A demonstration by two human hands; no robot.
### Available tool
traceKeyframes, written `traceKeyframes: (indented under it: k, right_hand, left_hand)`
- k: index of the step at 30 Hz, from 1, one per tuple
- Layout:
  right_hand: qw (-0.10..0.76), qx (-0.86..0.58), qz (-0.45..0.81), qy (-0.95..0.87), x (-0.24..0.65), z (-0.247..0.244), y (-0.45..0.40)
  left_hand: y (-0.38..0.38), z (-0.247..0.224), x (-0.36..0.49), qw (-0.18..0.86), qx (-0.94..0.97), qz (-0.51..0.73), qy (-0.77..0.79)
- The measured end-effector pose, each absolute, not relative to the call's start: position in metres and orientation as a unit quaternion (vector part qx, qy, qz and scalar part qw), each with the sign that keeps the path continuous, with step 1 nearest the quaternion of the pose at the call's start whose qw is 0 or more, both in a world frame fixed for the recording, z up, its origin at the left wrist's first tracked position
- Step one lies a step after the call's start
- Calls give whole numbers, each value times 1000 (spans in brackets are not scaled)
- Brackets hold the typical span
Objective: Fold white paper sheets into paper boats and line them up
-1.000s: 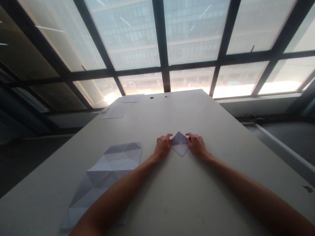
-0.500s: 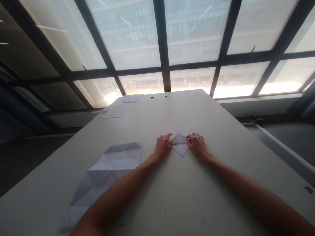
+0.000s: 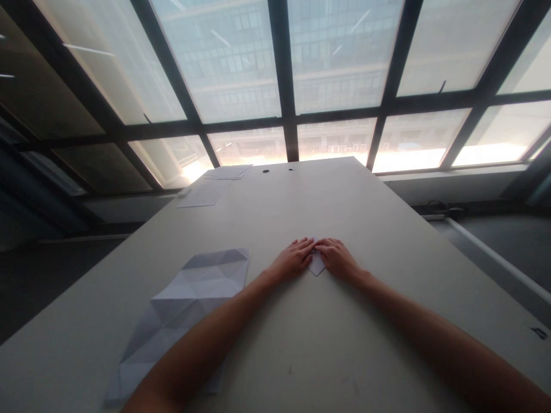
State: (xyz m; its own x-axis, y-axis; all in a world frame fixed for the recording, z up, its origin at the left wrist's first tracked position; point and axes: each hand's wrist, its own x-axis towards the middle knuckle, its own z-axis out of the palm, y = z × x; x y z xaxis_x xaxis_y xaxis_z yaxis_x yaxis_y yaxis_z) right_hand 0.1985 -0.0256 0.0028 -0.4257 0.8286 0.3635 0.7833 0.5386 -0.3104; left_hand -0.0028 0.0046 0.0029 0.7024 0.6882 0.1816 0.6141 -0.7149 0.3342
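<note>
A small piece of folded white paper lies on the table in front of me, its lower tip pointing toward me. My left hand covers its left side, thumb and fingers closed on it, fingertips at the middle. From the right, my right hand has its bent fingers closed on the other side. The fingertips of both hands meet over the paper and hide most of its upper part. Left of my left forearm is a larger creased white sheet, partly covered by that arm.
Flat white papers lie at the far left corner of the white table. Two small holes show near its far edge. Beyond stand dark-framed windows. On the floor at right are a white bar and a cable.
Both hands have moved inward from the paper's left and right edges until their fingertips meet over it. Less of the paper shows, and it looks narrower. The larger sheet has stayed put.
</note>
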Motion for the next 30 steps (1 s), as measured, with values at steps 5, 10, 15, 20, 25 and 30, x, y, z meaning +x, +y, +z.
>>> traceKeyframes:
  k: [5, 10, 15, 20, 25, 30]
  right_hand:
    - [183, -482, 56, -855, 194, -6, -29]
    - [146, -495, 55, -854, 194, -12, -28]
    - [130, -547, 44, -826, 195, -13, -30]
    - [127, -621, 38, -772, 199, -17, -30]
    - [173, -664, 36, -726, 201, -17, -25]
    - [204, -562, 45, -800, 200, -7, -23]
  left_hand:
    - [-2, 12, -1, 99, 914, 96, 381]
    - [-2, 12, -2, 79, 918, 73, 381]
    - [-1, 6, -3, 76, 915, 72, 389]
    - [0, 6, -2, 75, 916, 64, 390]
    - [0, 6, -1, 71, 915, 61, 394]
    - [-2, 5, 1, 44, 911, 84, 401]
